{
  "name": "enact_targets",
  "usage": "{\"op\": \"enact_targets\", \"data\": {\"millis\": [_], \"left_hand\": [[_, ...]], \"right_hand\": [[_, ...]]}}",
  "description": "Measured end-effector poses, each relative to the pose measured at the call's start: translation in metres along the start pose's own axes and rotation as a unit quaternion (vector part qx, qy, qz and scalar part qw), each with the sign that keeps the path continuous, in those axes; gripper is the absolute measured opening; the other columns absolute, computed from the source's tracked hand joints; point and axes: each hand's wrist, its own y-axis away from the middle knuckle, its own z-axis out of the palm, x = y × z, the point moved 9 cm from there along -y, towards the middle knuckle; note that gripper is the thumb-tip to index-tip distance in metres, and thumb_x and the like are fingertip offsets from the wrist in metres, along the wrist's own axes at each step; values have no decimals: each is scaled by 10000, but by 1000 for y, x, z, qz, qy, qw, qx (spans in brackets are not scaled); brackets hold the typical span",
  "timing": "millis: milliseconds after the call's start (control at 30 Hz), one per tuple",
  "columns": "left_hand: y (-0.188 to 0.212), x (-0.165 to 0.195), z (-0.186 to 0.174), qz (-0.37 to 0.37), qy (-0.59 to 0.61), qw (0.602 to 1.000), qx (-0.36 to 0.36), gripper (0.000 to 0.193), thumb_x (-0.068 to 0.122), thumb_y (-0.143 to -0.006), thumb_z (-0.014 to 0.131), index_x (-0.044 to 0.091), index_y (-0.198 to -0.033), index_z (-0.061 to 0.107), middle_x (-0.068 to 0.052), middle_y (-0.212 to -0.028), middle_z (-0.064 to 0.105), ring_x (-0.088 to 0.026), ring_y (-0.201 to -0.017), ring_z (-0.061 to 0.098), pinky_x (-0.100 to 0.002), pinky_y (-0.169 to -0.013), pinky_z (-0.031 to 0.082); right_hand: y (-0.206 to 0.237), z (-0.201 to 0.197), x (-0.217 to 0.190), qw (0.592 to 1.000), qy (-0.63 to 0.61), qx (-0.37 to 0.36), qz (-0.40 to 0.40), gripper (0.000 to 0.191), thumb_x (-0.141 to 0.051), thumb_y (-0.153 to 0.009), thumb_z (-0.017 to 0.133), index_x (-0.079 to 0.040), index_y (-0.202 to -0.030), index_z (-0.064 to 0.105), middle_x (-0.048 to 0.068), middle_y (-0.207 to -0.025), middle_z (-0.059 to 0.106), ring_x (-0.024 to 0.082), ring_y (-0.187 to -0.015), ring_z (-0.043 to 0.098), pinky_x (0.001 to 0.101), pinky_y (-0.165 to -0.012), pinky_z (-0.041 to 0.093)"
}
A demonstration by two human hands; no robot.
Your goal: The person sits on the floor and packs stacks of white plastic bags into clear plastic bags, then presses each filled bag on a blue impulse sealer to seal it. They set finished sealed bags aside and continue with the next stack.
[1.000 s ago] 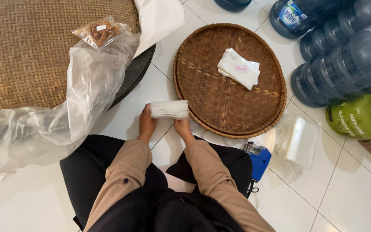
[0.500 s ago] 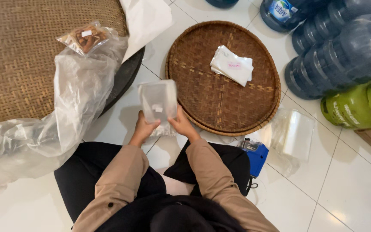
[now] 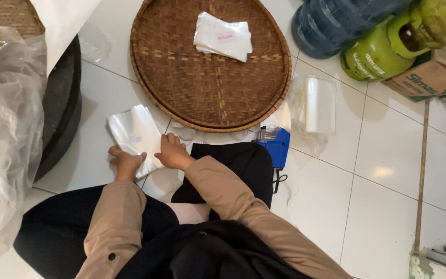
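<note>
— What's on the far left?

— A big crumpled plastic sheet [image 3: 6,134]. Next, the left hand [image 3: 126,163] and right hand [image 3: 170,152] both pinch a small clear plastic bag [image 3: 134,135] low over the white tile floor [image 3: 388,170].

— And beyond?

— The round woven tray [image 3: 207,88], a blue device [image 3: 275,145], green gas cylinders [image 3: 383,51].

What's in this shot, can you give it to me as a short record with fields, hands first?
left hand: holds the near edge of a clear plastic pouch lying on the floor
right hand: on the pouch's right edge
tray: round woven tray just beyond the hands
on tray: stack of white packets
right of tray: clear bags, blue tool
far right: green gas cylinder, blue water jugs, cardboard box
left: big crumpled plastic bag
</note>
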Motion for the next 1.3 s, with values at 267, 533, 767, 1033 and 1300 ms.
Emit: {"op": "enact_targets", "data": {"millis": [267,533,767,1033,1300], "left_hand": [[27,16,-15,-32,-33,999,0,1106,173,-727,911,40,-1537,170,-333,-1498,267,-497,-1342,423,-479,-1116,453],[78,91,-45,246,-147,931,225,1072,345,-884,948,-22,-1529,174,-306,-1531,245,-502,-1444,229,-644,-1120,219],[140,161,0,410,29,903,128,731,130,-922,825,-54,-1466,373,-265,-1490,360,-437,-1437,334,-523,-1219,284],[164,171,29,420,21,907,33,527,113,-912,783,-21,-1330,492,-216,-1361,465,-403,-1329,433,-459,-1138,371],[155,148,31,386,24,922,21,402,128,-936,745,0,-1266,555,-197,-1308,530,-381,-1247,522,-436,-1069,427]], "right_hand": [[146,-217,236,870,-222,433,81,160,-149,-939,693,-48,-1060,663,75,-1022,696,194,-947,679,319,-787,540],[326,-157,441,585,-303,615,434,776,-253,-766,937,103,-1292,490,300,-1242,515,370,-1108,506,487,-890,397],[288,-158,432,558,-371,681,296,616,-263,-878,869,141,-1246,583,180,-1150,656,211,-999,618,337,-864,528],[210,-171,421,602,-545,498,304,635,-354,-862,887,99,-1230,635,88,-943,616,247,-827,510,412,-732,393],[230,-148,417,807,-345,410,247,367,-252,-853,774,8,-1106,720,121,-1018,757,219,-916,648,396,-841,512]]}}
